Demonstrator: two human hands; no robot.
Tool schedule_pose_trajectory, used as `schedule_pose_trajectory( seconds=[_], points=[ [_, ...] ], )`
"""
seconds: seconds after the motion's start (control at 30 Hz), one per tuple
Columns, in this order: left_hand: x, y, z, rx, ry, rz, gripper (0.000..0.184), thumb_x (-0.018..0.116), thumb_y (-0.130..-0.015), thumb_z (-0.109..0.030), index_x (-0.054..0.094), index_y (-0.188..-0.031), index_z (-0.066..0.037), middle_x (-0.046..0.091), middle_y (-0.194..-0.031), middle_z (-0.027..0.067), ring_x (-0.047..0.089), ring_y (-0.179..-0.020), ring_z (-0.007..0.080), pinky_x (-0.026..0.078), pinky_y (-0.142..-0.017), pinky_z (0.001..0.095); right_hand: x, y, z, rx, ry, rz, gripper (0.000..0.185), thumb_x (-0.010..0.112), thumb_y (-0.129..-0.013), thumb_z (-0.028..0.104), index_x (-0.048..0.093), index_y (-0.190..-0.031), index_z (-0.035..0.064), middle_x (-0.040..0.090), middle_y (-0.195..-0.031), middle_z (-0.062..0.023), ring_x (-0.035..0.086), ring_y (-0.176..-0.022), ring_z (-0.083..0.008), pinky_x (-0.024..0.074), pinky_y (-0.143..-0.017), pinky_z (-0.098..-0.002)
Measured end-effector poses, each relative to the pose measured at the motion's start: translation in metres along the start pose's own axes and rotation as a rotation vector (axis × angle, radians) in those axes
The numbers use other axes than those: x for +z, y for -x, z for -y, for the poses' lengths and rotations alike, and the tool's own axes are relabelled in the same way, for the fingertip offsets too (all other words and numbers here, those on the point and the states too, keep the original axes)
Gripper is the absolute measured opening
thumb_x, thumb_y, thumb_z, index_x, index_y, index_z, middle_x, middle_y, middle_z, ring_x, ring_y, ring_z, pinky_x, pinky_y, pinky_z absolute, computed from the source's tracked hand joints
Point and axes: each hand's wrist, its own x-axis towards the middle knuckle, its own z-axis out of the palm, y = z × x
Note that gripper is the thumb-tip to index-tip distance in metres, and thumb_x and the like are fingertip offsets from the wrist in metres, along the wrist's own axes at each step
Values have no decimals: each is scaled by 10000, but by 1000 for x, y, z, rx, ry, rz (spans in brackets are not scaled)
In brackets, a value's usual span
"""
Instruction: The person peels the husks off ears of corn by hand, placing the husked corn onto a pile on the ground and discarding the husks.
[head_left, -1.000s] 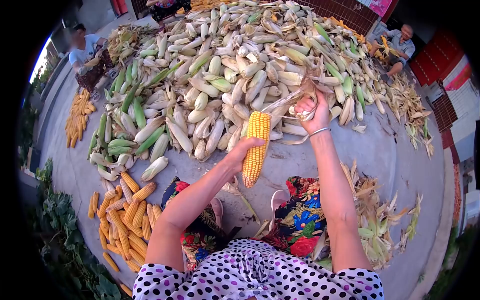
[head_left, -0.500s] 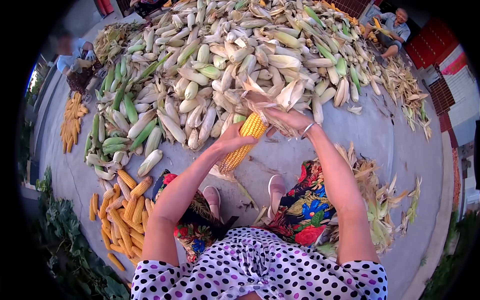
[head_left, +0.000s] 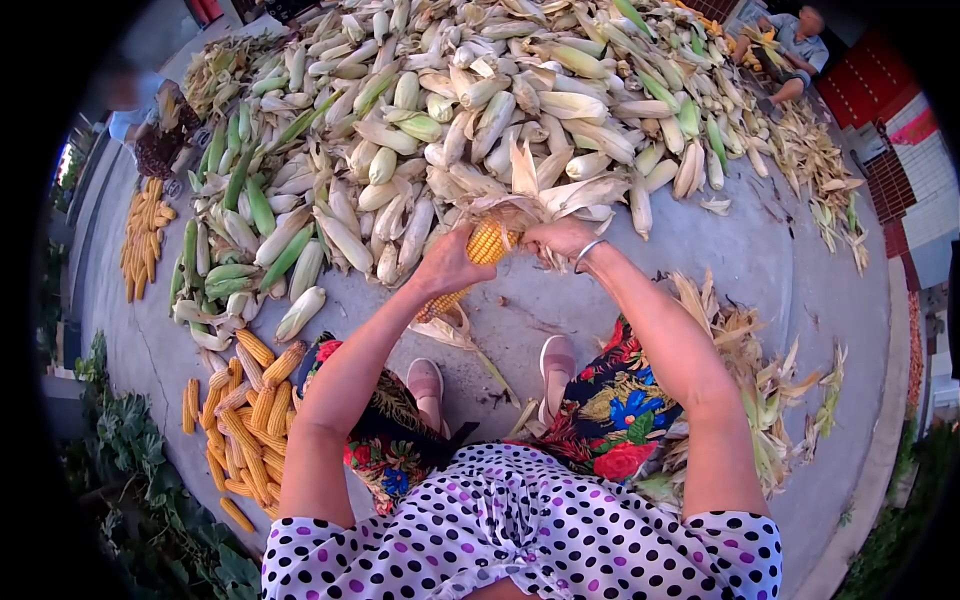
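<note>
A yellow ear of corn (head_left: 492, 241) is held in front of me, tilted, its kernels bare along much of its length. My left hand (head_left: 450, 262) is wrapped round its middle. At its far end, my right hand (head_left: 560, 240) grips the dry corn husk (head_left: 540, 195), which spreads away from the ear in pale leaves. The fingertips of the right hand are partly hidden by the husk. Another strip of husk (head_left: 450, 330) hangs near the ear's lower end, above the ground between my shoes.
A big heap of unhusked corn (head_left: 450, 110) lies ahead. Husked ears (head_left: 250, 420) are piled at my left, loose husks (head_left: 750, 400) at my right. One person (head_left: 150, 120) sits at far left by more bare ears (head_left: 145, 240), another (head_left: 790, 55) at far right.
The ear has moved slightly up and left. My right hand has shifted left and closed on the husk, which now stands spread out over the ear's far end.
</note>
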Motion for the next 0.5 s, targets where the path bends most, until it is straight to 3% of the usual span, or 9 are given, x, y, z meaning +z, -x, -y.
schedule_pose_trajectory(
  seconds=[0.1, 0.23, 0.33, 0.5],
  points=[
    [-4, 2, -11, -67, 41, 28, 588, 702, -593, -321, 521, -987, 76, 621, -854, 220, 626, -782, 317, 492, -723, 395, -3, -3, 10, -4, -322, 75, 199, 597, -806, 196, 525, -651, 95, 488, -527, 14, 472, -427, -100, 391, -419, -256],
    [2, -3, -8, -94, 110, 56, 607, 693, -628, -316, 508, -1062, 67, 629, -894, 193, 625, -797, 285, 493, -743, 376, 2, -1, 15, -76, -524, 104, 177, 600, -811, 203, 541, -701, 77, 526, -603, -6, 502, -468, -105, 415, -429, -257],
    [9, -7, -2, -56, 424, 36, 623, 689, -652, -307, 498, -1119, 59, 627, -930, 164, 613, -824, 249, 483, -776, 352, -3, 0, 17, -102, -443, 128, 158, 601, -809, 202, 571, -752, 57, 557, -657, -19, 521, -515, -105, 428, -456, -255],
    [6, -5, -8, -123, 396, 105, 611, 670, -718, -345, 498, -1152, 49, 618, -955, 132, 594, -854, 208, 464, -788, 328, -16, -3, 13, -197, -366, 16, 198, 586, -823, 219, 613, -802, 24, 592, -708, -28, 539, -576, -95, 447, -510, -251]
  ],
)
